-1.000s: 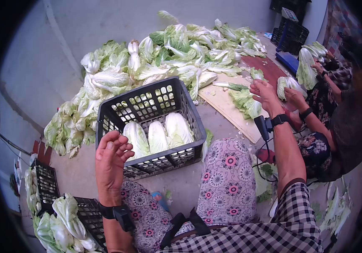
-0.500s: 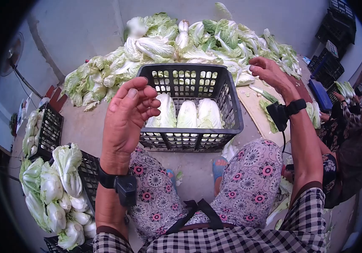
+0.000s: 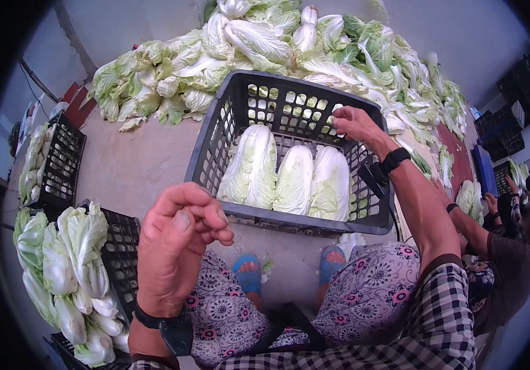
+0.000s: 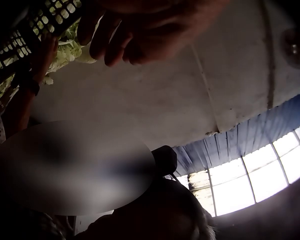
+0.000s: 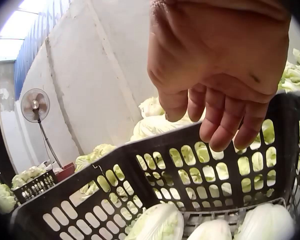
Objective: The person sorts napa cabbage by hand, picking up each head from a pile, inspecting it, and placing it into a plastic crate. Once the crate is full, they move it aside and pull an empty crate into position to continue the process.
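A black plastic crate (image 3: 305,223) stands on the floor before my feet. Inside it are three trimmed napa cabbages: a left one (image 3: 249,166), a middle one (image 3: 294,180) and a right one (image 3: 331,183). My left hand (image 3: 172,250) hovers at the crate's front left corner, fingers loosely bent, nothing in it. Over the crate's right part is my right hand (image 3: 363,131), its fingers hanging down with a slight bend and holding nothing. In the right wrist view the right hand (image 5: 222,65) overlaps the crate's far wall (image 5: 162,175).
Behind the crate a big heap of cabbages and loose leaves (image 3: 184,74) lies along the wall. At my left, trimmed cabbages (image 3: 70,277) lie by another crate (image 3: 120,253). A person (image 3: 517,259) works on the right. A fan (image 5: 35,105) stands farther off.
The head view has turned, bringing the crate nearer. My right hand has moved from beyond the crate's right side to over its inside. My left hand stays near the front left, still holding nothing.
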The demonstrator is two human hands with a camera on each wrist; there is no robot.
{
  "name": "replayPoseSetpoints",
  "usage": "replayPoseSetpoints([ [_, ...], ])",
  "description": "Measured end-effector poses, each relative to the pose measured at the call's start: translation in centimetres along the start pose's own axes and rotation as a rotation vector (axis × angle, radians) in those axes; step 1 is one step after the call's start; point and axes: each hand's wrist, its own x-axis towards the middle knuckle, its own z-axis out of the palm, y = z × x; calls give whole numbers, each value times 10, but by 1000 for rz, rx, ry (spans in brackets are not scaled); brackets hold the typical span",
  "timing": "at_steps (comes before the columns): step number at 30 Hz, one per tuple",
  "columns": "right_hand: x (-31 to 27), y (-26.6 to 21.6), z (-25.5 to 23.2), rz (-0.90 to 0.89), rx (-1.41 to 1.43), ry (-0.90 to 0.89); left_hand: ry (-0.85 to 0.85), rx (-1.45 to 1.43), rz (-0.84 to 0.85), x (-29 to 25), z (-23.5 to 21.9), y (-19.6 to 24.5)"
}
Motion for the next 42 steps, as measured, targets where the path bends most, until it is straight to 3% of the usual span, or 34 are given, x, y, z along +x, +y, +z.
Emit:
replayPoseSetpoints([
  [1, 12, 23, 18, 8, -133, -17, 5, 21, 31, 0, -2, 1],
  [5, 30, 73, 66, 218, -60, -89, 65, 125, 81, 0, -9, 4],
  [14, 60, 94, 79, 343, -106, -231, 173, 151, 73, 3, -45, 8],
  [20, 93, 120, 97, 149, -102, -262, 223, 223, 37, 16, -50, 6],
  [24, 122, 126, 104, 36, -297, -366, 157, 190, 9, 18, -54, 6],
  [26, 125, 130, 116, 92, -338, -388, 54, 209, -29, 19, -54, 18],
  [27, 123, 126, 123, 121, -357, -405, 9, 218, -52, 18, -54, 22],
  [30, 119, 117, 123, 166, -227, -290, 216, 232, 41, 16, -51, 7],
  [31, 118, 113, 123, 171, -188, -263, 213, 241, 34, 16, -50, 6],
  [32, 116, 110, 128, 167, -136, -132, 214, 250, 29, 17, -48, 6],
  [35, 117, 92, 121, 142, -111, -206, 172, 234, 21, 19, -47, 5],
  [36, 115, 81, 107, 245, 25, -491, 142, 211, 9, 20, -49, 6],
  [39, 95, 65, 100, 279, 37, -407, 131, 209, -24, 21, -43, 9],
  [40, 89, 63, 100, 278, 168, -448, 134, 218, -26, 21, -42, 8],
  [42, 83, 57, 102, 190, 142, -425, 124, 218, -25, 23, -38, 6],
])
